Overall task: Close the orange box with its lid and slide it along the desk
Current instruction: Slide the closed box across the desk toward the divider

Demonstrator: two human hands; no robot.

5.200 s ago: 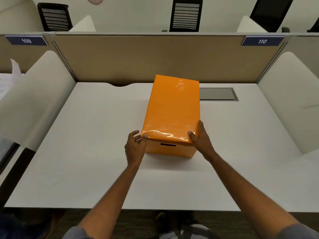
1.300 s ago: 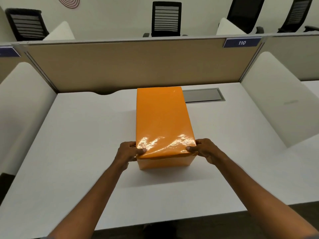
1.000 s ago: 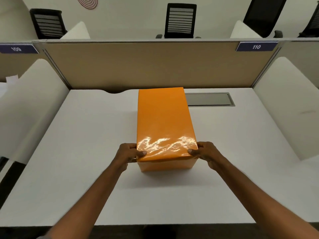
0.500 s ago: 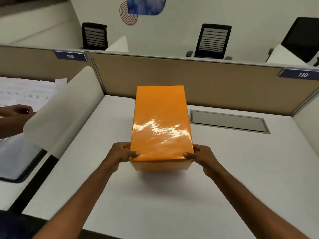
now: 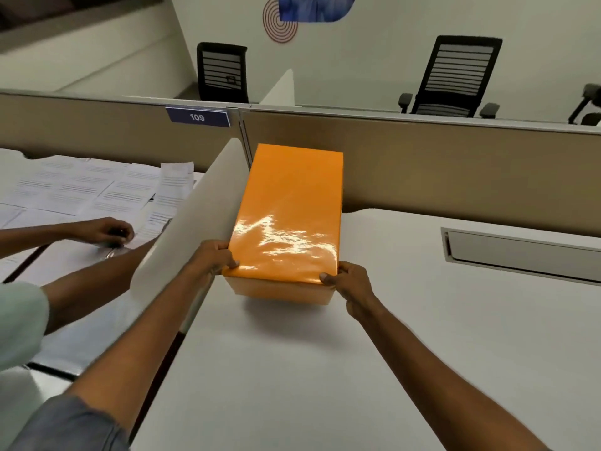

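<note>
Your left hand [image 5: 213,258] and right hand [image 5: 349,281] pinch the near corners of the box [image 5: 287,219], lid [image 5: 289,213] already on. It sits at the desk's [image 5: 325,369] left edge, touching the divider [image 5: 192,219]. Its long axis runs away from you, so only rightward sliding looks free.

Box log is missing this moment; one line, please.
box: lid on, beside divider | left hand: gripping | right hand: gripping
</note>
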